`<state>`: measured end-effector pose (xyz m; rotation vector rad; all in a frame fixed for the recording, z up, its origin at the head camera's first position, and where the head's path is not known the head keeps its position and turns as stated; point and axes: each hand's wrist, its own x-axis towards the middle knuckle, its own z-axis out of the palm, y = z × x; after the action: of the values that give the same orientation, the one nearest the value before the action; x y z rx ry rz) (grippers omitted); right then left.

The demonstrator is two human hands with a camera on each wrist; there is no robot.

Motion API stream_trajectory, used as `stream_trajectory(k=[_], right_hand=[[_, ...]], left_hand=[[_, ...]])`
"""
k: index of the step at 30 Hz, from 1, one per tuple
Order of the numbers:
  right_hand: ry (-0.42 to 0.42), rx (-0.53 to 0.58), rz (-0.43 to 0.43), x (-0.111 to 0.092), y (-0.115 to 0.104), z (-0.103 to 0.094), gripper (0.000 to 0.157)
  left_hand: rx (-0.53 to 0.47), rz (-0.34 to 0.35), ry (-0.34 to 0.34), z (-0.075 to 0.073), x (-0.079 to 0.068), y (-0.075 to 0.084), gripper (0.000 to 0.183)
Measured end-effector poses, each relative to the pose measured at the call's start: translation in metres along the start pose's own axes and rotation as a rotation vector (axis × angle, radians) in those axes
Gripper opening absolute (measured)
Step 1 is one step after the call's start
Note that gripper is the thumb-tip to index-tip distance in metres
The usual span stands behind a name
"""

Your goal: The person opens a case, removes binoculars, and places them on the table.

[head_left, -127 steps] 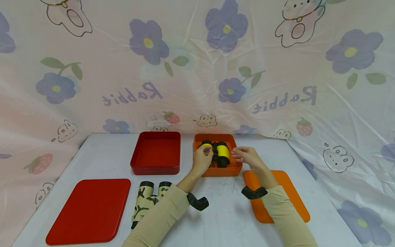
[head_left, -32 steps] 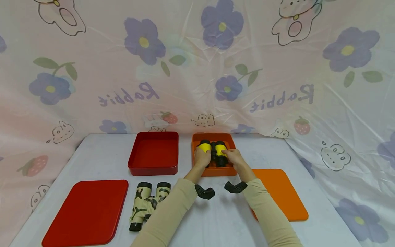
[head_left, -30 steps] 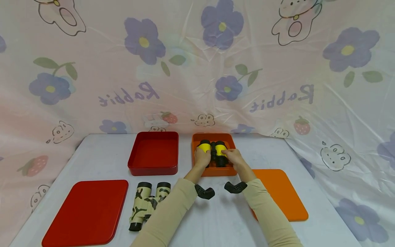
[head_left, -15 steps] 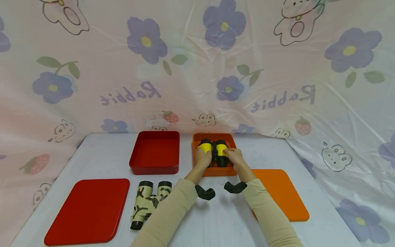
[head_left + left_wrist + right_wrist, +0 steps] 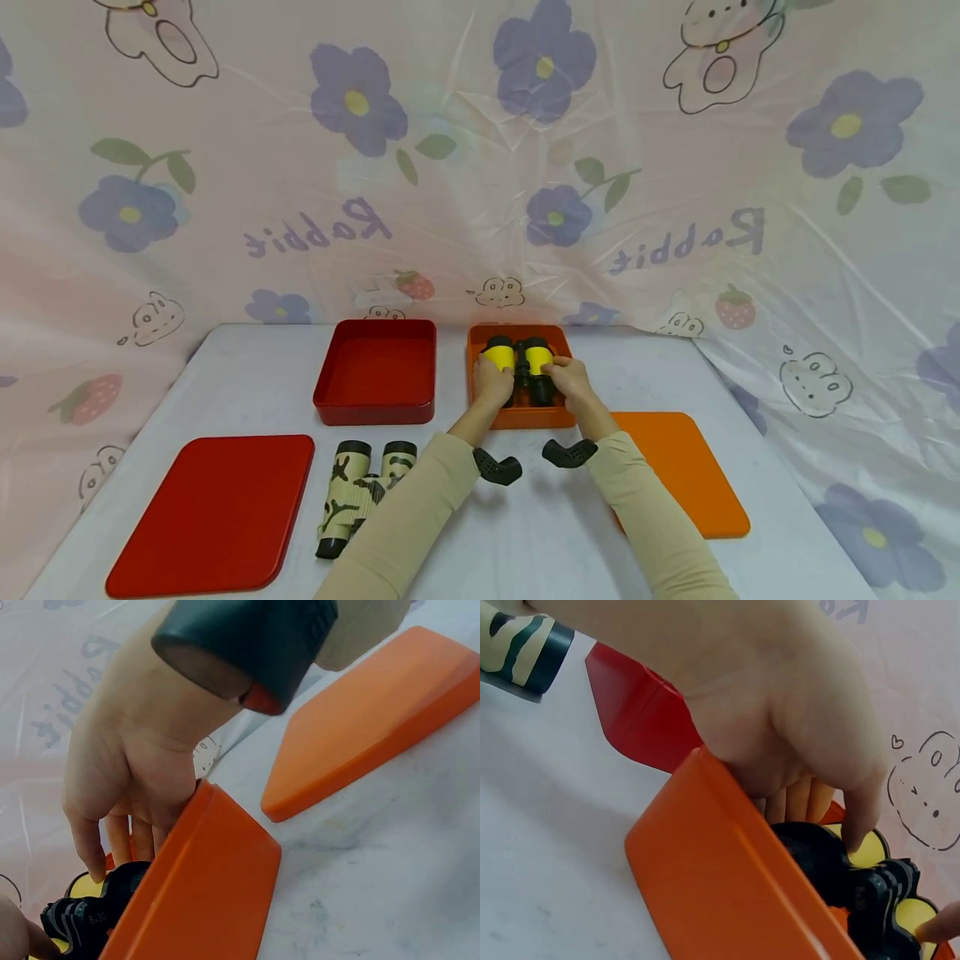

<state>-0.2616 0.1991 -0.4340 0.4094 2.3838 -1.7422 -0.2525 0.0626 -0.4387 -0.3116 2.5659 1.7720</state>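
Observation:
Yellow-and-black binoculars (image 5: 538, 360) lie inside the orange box (image 5: 525, 418), between the two hands. My left hand (image 5: 492, 385) holds their left barrel, with its thumb on the yellow part. On the other barrel, my right hand (image 5: 572, 383) grips with the thumb on top and the other fingers down the outer side. The right wrist view shows the left hand (image 5: 780, 705) reaching over the box's wall (image 5: 705, 862) to the binoculars (image 5: 870, 851). In the left wrist view the right hand (image 5: 124, 765) does the same; fingertips under the barrels are hidden.
A red box (image 5: 375, 412) stands left of the orange one. In front lie a red lid (image 5: 213, 512), camouflage-patterned binoculars (image 5: 347, 492) partly behind the left sleeve, and an orange lid (image 5: 686, 467) partly under the right forearm. A printed curtain (image 5: 465, 167) hangs behind the table.
About four seconds ago the right hand was apart from the binoculars, at the box's right side; it has since come left and grips them. In the last second the hands have barely moved.

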Motion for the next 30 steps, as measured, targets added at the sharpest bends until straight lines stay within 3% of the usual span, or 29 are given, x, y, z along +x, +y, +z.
stream_trajectory(k=[21,30], right_hand=[[0.028,-0.024,-0.023,-0.005,-0.010,-0.004,0.057],[0.042,-0.022,-0.037,-0.007,-0.015,-0.006,0.058]], left_hand=[[0.047,0.041,0.031,-0.012,0.000,0.009,0.066],[-0.037,0.010,0.016,-0.012,0.001,0.009,0.062]])
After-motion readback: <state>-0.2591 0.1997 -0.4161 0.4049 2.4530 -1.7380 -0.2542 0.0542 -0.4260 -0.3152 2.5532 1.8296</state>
